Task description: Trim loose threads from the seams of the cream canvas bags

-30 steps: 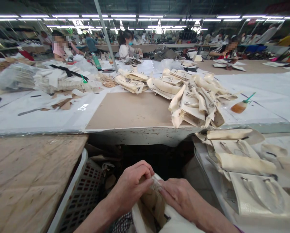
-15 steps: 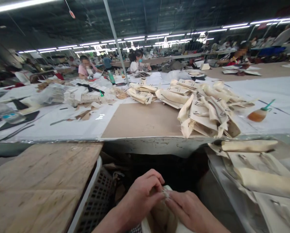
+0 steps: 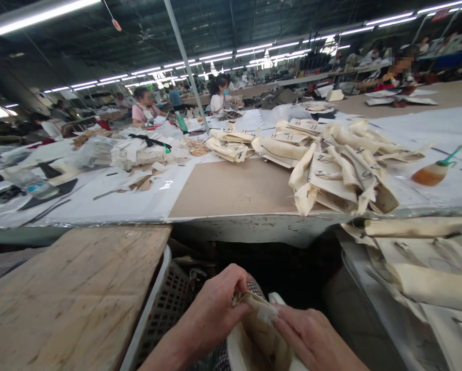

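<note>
Low in the view, above my lap, my left hand [image 3: 215, 306] and my right hand [image 3: 306, 330] hold a cream fabric piece [image 3: 260, 322] that looks like an open pouch. The fingers of my left hand are closed on its upper edge at the left. My right hand pinches the same edge on the right, beside a small whitish patch. The piece hangs down between both hands, its lower part cut off by the frame. Similar cream pieces [image 3: 331, 170] lie heaped on the table ahead, and more cream pieces [image 3: 428, 278] are stacked at my right.
A wooden board [image 3: 72, 288] lies at the left, beside a white plastic basket [image 3: 165, 299]. On the long table are a brown sheet [image 3: 231, 185], a bottle of amber liquid [image 3: 432, 174], paper scraps [image 3: 142, 178] and a clear bottle [image 3: 35, 185]. Co-workers sit beyond a slanted metal pole [image 3: 186, 64].
The held edge has spread apart, with my hands slightly farther from each other and more of the piece's inside showing. The view has tilted and shifted slightly.
</note>
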{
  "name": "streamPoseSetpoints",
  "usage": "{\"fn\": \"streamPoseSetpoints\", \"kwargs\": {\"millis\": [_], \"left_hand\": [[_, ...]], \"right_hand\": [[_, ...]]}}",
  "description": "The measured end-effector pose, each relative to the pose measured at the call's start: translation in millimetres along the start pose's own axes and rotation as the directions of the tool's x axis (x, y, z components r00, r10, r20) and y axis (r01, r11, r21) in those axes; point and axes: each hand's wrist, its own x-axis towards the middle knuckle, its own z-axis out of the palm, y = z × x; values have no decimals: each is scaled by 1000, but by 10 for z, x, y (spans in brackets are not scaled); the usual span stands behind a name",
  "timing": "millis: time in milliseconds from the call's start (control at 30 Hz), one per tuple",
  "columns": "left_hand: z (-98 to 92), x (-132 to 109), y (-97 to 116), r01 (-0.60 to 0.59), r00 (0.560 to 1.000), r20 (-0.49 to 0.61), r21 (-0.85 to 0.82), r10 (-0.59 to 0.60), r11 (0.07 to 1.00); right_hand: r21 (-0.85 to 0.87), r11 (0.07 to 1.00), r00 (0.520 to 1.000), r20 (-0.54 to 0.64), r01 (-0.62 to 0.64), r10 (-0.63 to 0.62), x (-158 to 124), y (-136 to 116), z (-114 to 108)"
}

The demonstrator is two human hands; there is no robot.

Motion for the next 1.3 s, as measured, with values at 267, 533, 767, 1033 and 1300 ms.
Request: {"fn": "streamPoseSetpoints", "kwargs": {"millis": [267, 533, 767, 1033, 1300], "left_hand": [[111, -77, -58, -97, 987, -104, 211, 121, 973], [168, -62, -129, -233, 927, -256, 181, 275, 955], [196, -42, -91, -146, 950, -255, 141, 178, 979], [145, -21, -14, -10, 971, -238, -46, -1, 999], [138, -26, 0, 36, 969, -238, -103, -60, 994]], "right_hand": [[6, 1000, 1000, -25, -2, 2, -27, 18, 40], [38, 999, 999, -38, -9, 11, -33, 50, 25], [44, 999, 998, -61, 1, 1, -25, 63, 39], [84, 996, 1000, -20, 18, -16, -41, 4, -22], [134, 990, 998, -29, 51, -47, -100, -66, -36]]}}
